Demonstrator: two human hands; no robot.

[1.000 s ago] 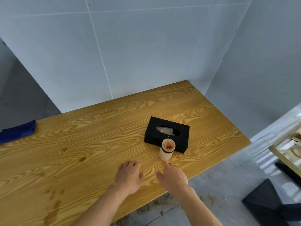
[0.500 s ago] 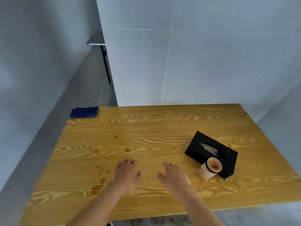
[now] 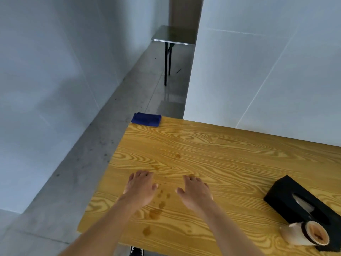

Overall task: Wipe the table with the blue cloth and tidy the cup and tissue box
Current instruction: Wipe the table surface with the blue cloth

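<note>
A folded blue cloth [image 3: 146,119] lies on the far left corner of the wooden table [image 3: 230,156]. Brown spill stains [image 3: 156,212] dot the wood between and in front of my hands. My left hand [image 3: 141,188] and my right hand [image 3: 195,193] hover flat over the table's near left part, fingers spread, holding nothing. A black tissue box [image 3: 299,206] sits at the right, with a white cup [image 3: 306,235] with brown residue inside standing against its near side.
White panel walls stand behind and to the left of the table. A grey concrete floor [image 3: 73,178] runs along the left edge. A small folding table [image 3: 175,36] with black legs stands farther back. A shoe tip [image 3: 137,251] shows below the near edge.
My view has swung left: the cloth corner and left table edge are now central, and the box and cup have slid to the right edge. Both hands stay spread over the table.
</note>
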